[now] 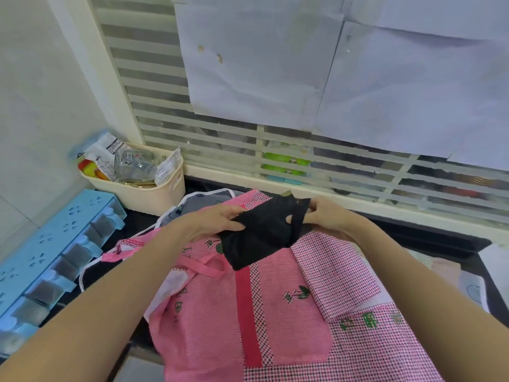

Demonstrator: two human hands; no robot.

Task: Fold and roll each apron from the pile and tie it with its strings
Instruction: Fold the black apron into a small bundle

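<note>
Black apron bundle (261,232) held above pink apron pile (275,312) on desk (413,238); left hand (217,220) and right hand (327,216) pinching opposite ends; slack string (298,216) likely to slip, letting roll unravel.

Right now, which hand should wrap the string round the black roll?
Probably the right hand: its fingers already pinch the black string at that end, while the left hand grips the black roll, steadying it.
</note>
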